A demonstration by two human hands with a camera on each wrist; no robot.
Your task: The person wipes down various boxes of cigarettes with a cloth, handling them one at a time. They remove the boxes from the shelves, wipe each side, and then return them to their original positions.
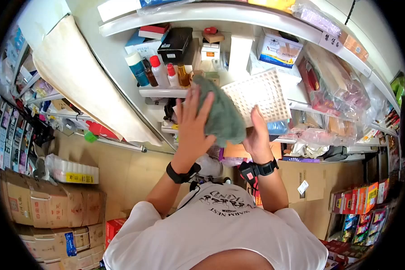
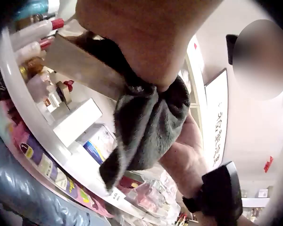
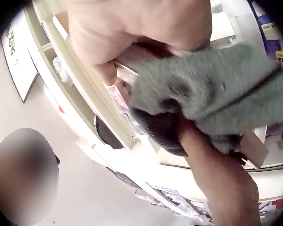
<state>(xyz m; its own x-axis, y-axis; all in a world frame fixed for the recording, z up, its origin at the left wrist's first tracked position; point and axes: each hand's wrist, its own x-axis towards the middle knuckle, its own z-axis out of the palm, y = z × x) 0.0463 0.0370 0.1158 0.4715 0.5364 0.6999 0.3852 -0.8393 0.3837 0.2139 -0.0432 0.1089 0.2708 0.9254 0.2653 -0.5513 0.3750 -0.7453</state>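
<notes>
My left hand lies on a green cloth, fingers spread and fairly straight across it. The cloth drapes over the near side of a pale, flat panel marked with rows of small dots or holes. My right hand grips the panel's lower edge, thumb on its front face and fingers hidden behind. In the left wrist view the cloth hangs in folds below the left hand. In the right wrist view the cloth is close beside the right hand.
Behind the hands, a white shelf carries several bottles, a black box and a blue-and-white box. Plastic-wrapped packages lie at the right. Stacked cartons stand at lower left, and flattened cardboard on the floor.
</notes>
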